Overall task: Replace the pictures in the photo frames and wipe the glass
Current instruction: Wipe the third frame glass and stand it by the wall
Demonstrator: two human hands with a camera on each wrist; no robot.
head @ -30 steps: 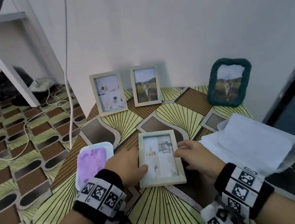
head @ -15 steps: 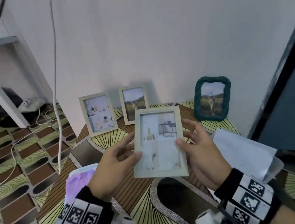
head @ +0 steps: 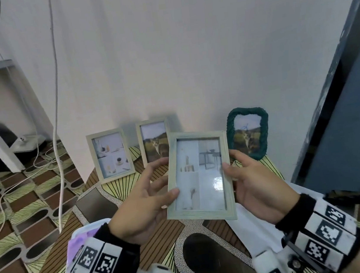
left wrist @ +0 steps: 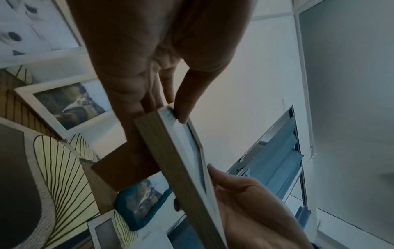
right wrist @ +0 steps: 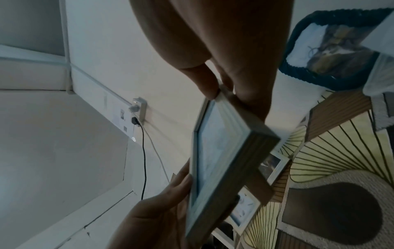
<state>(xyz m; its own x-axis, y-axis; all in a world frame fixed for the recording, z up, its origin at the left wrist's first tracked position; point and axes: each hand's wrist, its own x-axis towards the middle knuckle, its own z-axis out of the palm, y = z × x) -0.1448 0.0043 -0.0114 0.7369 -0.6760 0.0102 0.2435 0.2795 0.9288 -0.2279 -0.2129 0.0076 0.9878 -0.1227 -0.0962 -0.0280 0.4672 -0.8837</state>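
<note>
A pale wooden photo frame (head: 199, 174) with an interior picture is held up above the table, glass toward me. My left hand (head: 150, 199) grips its left edge, thumb on the front and fingers behind. My right hand (head: 250, 182) grips the right edge the same way. The left wrist view shows the held frame (left wrist: 183, 168) edge-on with a brown stand at its back. In the right wrist view the held frame (right wrist: 219, 160) is also seen edge-on. Against the wall stand a pale frame (head: 111, 155), a cat-picture frame (head: 153, 143) and a dark green woven frame (head: 249, 135).
A purple cloth on a white tray (head: 76, 242) lies at the table's left edge. White paper sheets (head: 254, 229) lie at the right, under my right wrist. The patterned table (head: 211, 268) meets the wall at the back. White cables (head: 57, 151) hang at the left; a dark door stands right.
The frame lay flat on the table a second ago; both hands have lifted it and tilted it upright toward me. My view has tipped upward.
</note>
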